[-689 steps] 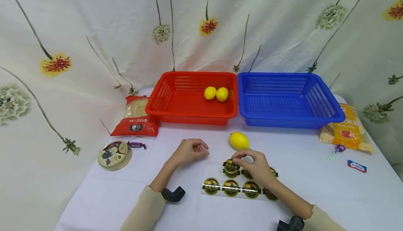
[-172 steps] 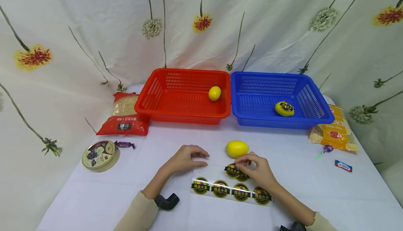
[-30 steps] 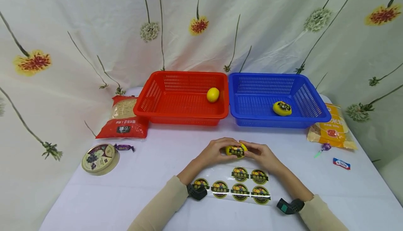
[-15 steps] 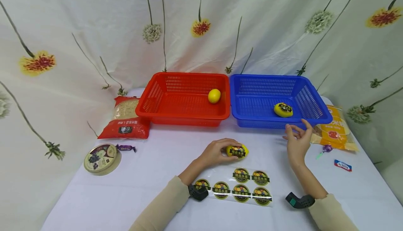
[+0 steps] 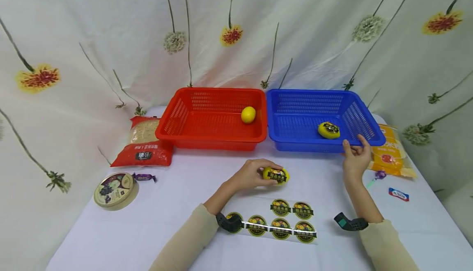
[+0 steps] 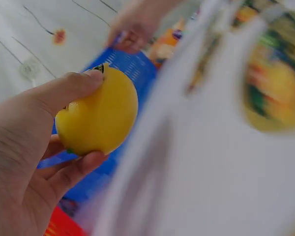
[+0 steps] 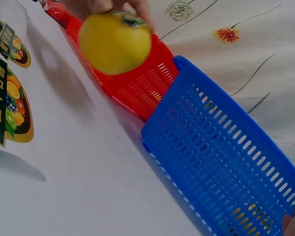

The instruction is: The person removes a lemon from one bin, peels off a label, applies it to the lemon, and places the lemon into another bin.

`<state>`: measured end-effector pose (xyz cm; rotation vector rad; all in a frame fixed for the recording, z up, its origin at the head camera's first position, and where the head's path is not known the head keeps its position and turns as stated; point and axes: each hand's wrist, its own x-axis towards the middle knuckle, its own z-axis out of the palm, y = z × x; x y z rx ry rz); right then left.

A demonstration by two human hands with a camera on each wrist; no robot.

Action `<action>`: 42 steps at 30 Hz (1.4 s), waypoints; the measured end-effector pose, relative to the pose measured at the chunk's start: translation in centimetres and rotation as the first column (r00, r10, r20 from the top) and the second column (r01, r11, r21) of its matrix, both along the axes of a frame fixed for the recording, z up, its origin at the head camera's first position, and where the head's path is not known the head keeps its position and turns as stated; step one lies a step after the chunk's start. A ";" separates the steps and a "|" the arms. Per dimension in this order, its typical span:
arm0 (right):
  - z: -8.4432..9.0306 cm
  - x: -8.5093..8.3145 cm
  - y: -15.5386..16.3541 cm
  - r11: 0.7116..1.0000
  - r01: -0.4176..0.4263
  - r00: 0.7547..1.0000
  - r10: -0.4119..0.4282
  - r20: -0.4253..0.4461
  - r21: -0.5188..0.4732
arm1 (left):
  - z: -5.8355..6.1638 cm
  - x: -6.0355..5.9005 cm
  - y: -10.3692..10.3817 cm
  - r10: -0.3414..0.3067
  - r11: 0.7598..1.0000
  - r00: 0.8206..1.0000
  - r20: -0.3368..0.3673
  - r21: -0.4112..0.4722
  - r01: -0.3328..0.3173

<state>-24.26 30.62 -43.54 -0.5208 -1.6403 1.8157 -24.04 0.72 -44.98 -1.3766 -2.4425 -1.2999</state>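
A: What has changed in the last second?

B: The right hand (image 5: 354, 156) has let go of the stickered lemon (image 5: 276, 175) and moved to the near rim of the blue basket (image 5: 366, 143), fingers loosely spread, gripping nothing. The left hand (image 5: 251, 175) alone keeps the lemon, thumb and fingers curled round it, just above the sticker sheet (image 5: 281, 221).

A: Meaning?

B: Labelling looks done, I'd judge; one labelled lemon (image 5: 329, 130) already lies in the blue basket, and a bare lemon (image 5: 248, 114) sits in the red basket (image 5: 210, 139).

A: And the setting?

B: A white table (image 5: 122, 230) before a flower-print curtain (image 5: 92, 41); a round tin (image 5: 114, 184) and red packet (image 5: 145, 143) at left, an orange packet (image 5: 391, 152) at right
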 end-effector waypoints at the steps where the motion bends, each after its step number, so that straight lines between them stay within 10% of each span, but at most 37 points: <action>1: -0.1 0.0 0.0 1.000 0.004 1.000 -0.004 0.004 0.016 | 1.0 -0.4 0.3 -0.016 1.000 1.000 0.018 0.005 0.016; 8: -0.4 -0.3 0.4 0.998 0.008 1.000 -0.008 0.005 0.057 | 8.8 -5.5 5.0 -0.012 0.999 1.000 -0.011 0.032 0.012; 13: -0.7 -0.3 0.3 0.996 -0.008 1.000 0.005 0.027 0.088 | 11.0 -11.0 9.2 0.093 0.996 0.995 -0.045 0.007 -0.093; 20: -0.6 -0.4 0.2 0.986 -0.007 0.999 0.000 0.045 0.164 | 9.6 -16.2 13.9 0.275 0.955 0.961 0.032 -0.127 -0.269; 29: -1.1 -0.5 0.3 0.984 0.013 1.000 -0.014 0.005 0.179 | 6.0 -17.9 15.9 0.413 0.882 0.900 0.138 -0.305 -0.358; 42: -1.6 -0.5 0.6 0.978 -0.002 1.000 0.007 -0.026 0.210 | 4.1 -18.6 15.6 0.357 0.814 0.915 0.188 -0.543 -0.206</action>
